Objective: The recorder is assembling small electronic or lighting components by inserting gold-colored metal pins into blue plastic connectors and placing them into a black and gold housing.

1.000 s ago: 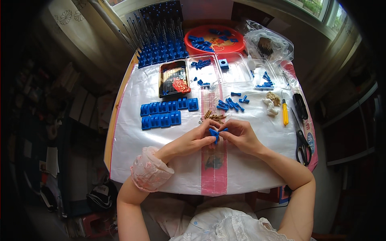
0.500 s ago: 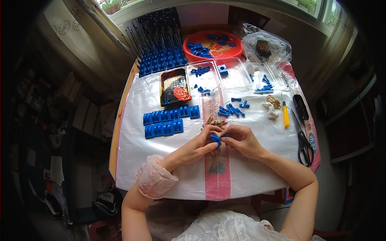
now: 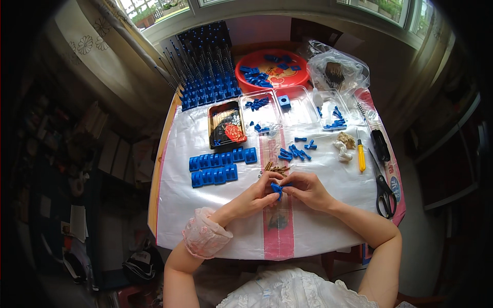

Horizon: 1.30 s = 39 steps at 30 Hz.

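Observation:
Near the middle of the table my left hand (image 3: pixel 257 195) is closed round a small blue plastic part (image 3: pixel 277 190), holding it between thumb and fingers. My right hand (image 3: pixel 307 191) pinches at the same spot from the other side, on a second little blue piece (image 3: pixel 289 184) mostly covered by its fingers. How the two pieces fit together is hidden. Just beyond my fingertips lies a heap of brass-coloured pins (image 3: pixel 277 168). Several loose blue pieces (image 3: pixel 295 152) are scattered farther off. To the left, blue blocks (image 3: pixel 214 175) stand in two rows.
Clear plastic trays (image 3: pixel 299 115) and a black tray (image 3: pixel 226 138) line the back. Behind stand blue parts with upright springs and rods (image 3: pixel 208 84), a red basin (image 3: pixel 241 82) and a plastic bag (image 3: pixel 354 72). A yellow-handled screwdriver (image 3: pixel 361 159) and black scissors (image 3: pixel 385 195) lie right.
The view has shifted slightly, so the table sits lower in it. Both hands stay together at the blue part, which looks slightly turned between my fingers.

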{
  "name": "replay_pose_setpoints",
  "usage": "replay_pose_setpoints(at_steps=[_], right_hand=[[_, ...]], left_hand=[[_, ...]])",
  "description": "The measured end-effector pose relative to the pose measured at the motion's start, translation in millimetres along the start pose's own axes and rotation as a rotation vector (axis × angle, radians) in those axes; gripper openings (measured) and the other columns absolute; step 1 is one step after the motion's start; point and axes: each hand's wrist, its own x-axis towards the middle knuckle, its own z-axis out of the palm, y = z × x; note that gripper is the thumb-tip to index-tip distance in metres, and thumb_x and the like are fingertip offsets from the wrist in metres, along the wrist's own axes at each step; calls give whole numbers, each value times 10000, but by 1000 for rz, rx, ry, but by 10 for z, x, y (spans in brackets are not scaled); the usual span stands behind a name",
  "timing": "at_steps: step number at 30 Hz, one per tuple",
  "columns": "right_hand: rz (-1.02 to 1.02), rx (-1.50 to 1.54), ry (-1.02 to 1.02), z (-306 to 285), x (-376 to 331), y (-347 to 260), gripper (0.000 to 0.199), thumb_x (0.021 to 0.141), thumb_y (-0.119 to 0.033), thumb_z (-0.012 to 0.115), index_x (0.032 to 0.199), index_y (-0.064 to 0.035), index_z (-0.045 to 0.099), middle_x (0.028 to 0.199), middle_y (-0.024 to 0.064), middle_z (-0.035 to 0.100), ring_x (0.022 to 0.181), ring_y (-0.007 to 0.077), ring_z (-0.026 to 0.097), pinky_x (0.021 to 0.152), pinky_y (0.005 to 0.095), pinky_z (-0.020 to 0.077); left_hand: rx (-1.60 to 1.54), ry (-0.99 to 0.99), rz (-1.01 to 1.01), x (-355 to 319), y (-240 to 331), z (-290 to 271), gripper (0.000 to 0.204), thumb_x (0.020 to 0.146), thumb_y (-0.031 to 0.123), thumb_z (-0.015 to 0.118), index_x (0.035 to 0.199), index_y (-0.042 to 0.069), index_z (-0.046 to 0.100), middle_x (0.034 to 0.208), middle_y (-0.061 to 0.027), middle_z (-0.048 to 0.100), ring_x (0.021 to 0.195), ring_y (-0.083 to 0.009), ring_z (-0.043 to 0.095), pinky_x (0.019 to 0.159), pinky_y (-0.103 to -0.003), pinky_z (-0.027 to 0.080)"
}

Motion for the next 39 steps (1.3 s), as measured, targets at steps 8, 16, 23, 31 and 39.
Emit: replay_pose_setpoints(at_steps=[8, 16, 23, 31, 39], right_hand=[[-11, 17, 19, 1, -10, -49, 245, 972, 23, 667, 1214, 28, 630, 1077, 70, 696, 1012, 104, 667, 856, 256, 547], [18, -8, 37, -28, -22, 25, 186, 957, 29, 683, 1140, 23, 646, 1045, 56, 708, 981, 93, 672, 854, 253, 556], [27, -53, 29, -27, -18, 17, 182, 952, 31, 687, 1133, 29, 674, 1054, 49, 710, 971, 86, 666, 839, 245, 557], [43, -33, 2, -14, -18, 27, 193, 943, 79, 668, 1134, 49, 665, 1078, 64, 700, 1013, 114, 667, 892, 266, 552], [-20, -58, 27, -3, 11, 58, 207, 938, 46, 690, 1145, 30, 687, 1049, 48, 708, 972, 83, 659, 831, 246, 550]], left_hand=[[-73, 12, 4, 17, -13, 3, 434, 1062, 121, 555, 1437, 88, 340, 1194, -40, 530, 961, -96, 563, 808, -260, 510], [-79, 25, -42, 10, 19, 9, 399, 1055, 128, 573, 1396, 75, 372, 1043, -24, 569, 872, -83, 559, 761, -251, 493], [-67, -5, 3, 18, -74, -32, 372, 1051, 140, 589, 1363, 90, 392, 1012, -10, 568, 853, -65, 567, 758, -238, 492], [-10, 8, 18, 17, -42, -39, 347, 1043, 137, 580, 1323, 62, 390, 958, -25, 555, 838, -91, 558, 739, -268, 490], [9, 2, 30, 14, -53, -43, 348, 1037, 157, 575, 1323, 69, 398, 937, -32, 560, 822, -103, 564, 739, -281, 490]])
